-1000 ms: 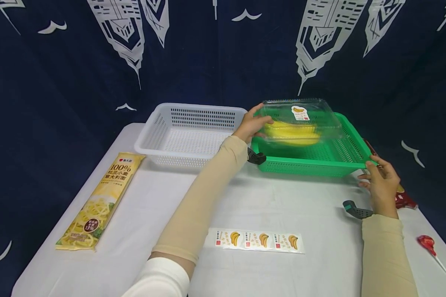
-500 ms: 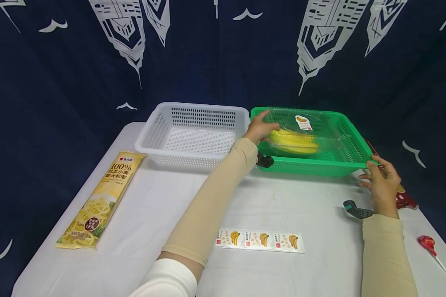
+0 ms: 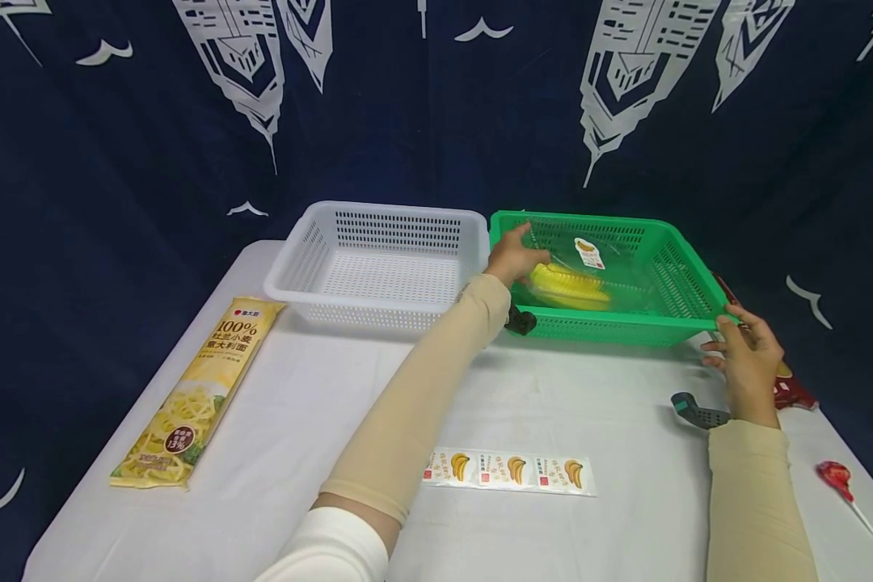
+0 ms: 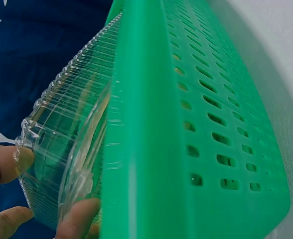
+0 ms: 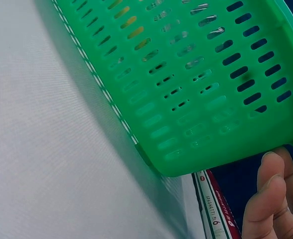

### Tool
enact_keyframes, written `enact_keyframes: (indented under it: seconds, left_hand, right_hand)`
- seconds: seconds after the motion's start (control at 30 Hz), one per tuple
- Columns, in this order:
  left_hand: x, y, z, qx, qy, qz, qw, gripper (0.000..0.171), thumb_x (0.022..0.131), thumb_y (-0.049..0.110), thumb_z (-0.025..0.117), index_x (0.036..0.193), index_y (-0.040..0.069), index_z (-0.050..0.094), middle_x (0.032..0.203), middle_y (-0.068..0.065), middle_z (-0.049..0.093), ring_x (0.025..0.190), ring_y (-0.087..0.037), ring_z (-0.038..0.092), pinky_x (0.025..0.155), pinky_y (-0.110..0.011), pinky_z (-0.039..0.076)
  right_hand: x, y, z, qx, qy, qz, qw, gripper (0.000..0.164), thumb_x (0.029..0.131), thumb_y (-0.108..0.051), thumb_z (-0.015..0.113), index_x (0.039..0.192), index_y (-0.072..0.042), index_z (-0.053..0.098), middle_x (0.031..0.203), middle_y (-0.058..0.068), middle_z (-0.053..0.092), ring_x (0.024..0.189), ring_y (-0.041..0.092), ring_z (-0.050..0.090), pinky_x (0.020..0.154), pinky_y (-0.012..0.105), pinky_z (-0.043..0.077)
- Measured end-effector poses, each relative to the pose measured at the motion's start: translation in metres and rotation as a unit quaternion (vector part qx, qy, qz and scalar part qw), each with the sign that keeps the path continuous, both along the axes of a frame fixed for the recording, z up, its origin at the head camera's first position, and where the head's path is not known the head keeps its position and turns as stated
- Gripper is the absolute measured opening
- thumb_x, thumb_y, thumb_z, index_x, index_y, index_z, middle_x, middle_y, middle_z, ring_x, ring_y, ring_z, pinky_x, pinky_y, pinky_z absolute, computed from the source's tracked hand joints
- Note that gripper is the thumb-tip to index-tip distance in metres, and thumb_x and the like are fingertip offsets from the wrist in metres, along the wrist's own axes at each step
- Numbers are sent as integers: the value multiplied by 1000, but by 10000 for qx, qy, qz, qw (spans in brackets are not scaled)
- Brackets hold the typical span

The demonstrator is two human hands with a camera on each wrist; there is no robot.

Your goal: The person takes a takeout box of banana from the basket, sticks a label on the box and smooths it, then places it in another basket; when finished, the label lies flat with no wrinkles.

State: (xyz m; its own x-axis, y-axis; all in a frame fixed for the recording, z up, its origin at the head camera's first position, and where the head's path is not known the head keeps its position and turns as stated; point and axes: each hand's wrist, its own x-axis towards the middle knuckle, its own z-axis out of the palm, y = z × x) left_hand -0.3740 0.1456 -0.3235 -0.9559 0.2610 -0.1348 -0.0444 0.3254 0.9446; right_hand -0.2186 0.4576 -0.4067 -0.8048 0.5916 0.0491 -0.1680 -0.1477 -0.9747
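A clear plastic box with yellow bananas inside lies slightly tilted within the green basket. Its lid bears a banana sticker. My left hand grips the box's left end; in the left wrist view, fingers and thumb hold the ribbed clear plastic, partly hidden by the basket's rim. My right hand pinches the green basket's front right corner. The right wrist view shows thumb and fingers at that end of the rim.
Left of the green basket stands a white basket. A yellow pasta packet lies at the left. Banana stickers lie in front, a red lollipop at the right. A dark red spaghetti packet is partly behind my right hand.
My left hand has lowered the box of bananas into the green basket, moving down and a little to the right. The right hand has stayed at the basket's corner.
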Motion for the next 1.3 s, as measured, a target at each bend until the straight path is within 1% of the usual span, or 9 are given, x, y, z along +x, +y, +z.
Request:
enact_keyframes:
  seconds: [0.2,0.33,0.4,0.5,0.57,0.63,0.73,1.07,1.3]
  left_hand:
    - [0,3,-2,-139,126,21,9998,76,103,16,75,170,25,39,165,-8,50,51,-20,57,68,-37,60]
    - [2,4,-3,-450,228,47,9987,73,105,26,74,169,24,39,147,-9,67,57,-21,59,68,-36,58]
    - [5,4,-3,-683,345,47,9971,72,106,31,72,169,23,39,146,-8,68,73,-21,66,74,-34,57]
    - [8,5,-2,-975,456,-10,9942,74,107,34,71,170,21,36,139,-8,71,82,-17,63,74,-31,53]
    - [11,4,-1,-976,500,-54,9940,77,105,31,73,171,18,34,153,-7,62,107,-18,67,90,-32,55]
    - [11,4,-1,-892,445,-163,9949,83,104,28,75,172,16,30,158,-9,58,121,-20,66,99,-33,55]
    - [12,5,-1,-737,295,-344,9963,91,101,26,77,174,15,24,172,-8,40,153,-28,45,119,-40,46]
    - [7,6,-5,-611,3,-787,9950,98,101,28,78,175,19,14,178,-7,26,160,-28,33,123,-44,41]
    - [9,-9,0,-405,-61,-1360,9899,96,104,29,74,176,20,10,182,-5,13,165,-27,20,128,-47,32]
  right_hand:
    - [1,-1,1,-43,29,3,10000,21,108,-13,67,126,-23,70,106,-4,59,63,8,69,50,18,54]
    - [1,0,1,-33,9,-3,10000,20,108,-13,67,125,-24,70,105,-4,60,63,8,69,50,18,54]
    - [0,0,1,-25,14,-15,10000,20,108,-13,67,125,-24,70,105,-4,60,63,8,69,50,18,54]
    - [0,1,1,-37,20,6,10000,20,108,-13,67,125,-23,70,105,-4,60,63,8,69,50,18,54]
    - [0,1,1,-31,15,24,10000,20,108,-14,67,125,-24,70,105,-4,60,63,9,69,50,18,55]
    - [0,2,0,-24,3,33,10000,20,108,-14,68,126,-24,69,106,-4,60,64,8,69,51,18,55]
    - [0,2,-1,15,-12,-1,10000,21,108,-14,68,127,-24,69,106,-4,60,64,8,69,51,18,55]
    - [-1,2,-3,30,1,-34,10000,21,108,-15,68,127,-24,70,105,-4,60,64,8,69,51,18,54]
    - [-1,3,-4,22,24,-55,10000,21,108,-14,68,126,-24,70,107,-5,62,62,8,68,50,18,54]
